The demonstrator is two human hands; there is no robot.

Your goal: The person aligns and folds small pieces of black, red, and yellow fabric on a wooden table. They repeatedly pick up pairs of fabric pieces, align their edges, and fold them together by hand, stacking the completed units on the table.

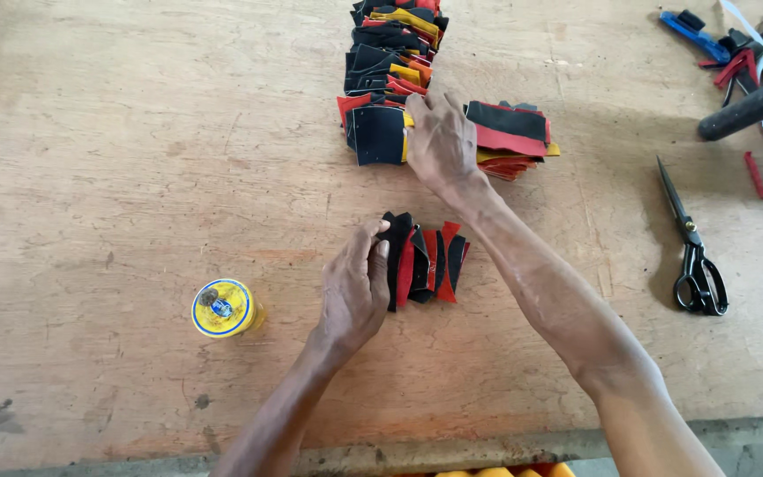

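Left hand steadies a small fan of cut pieces at centre frame while the right hand reaches up to the stacks.

At lower left stands a yellow tin [222, 307], well apart from the work. The left hand [355, 287] lies palm down, fingers curled against the left edge of the black and red fan [424, 263], pressing rather than gripping; if that pressure eased, the overlapped pieces could slide out of order. The right hand [441, 141], arm stretched up and across, rests flat between a black-topped stack [378, 134] and a red and black stack [509, 137], fingers bent over the gap; whether it pinches a piece, I cannot tell. A careless pull could tip either stack. Scissors [692, 252] lie at right.
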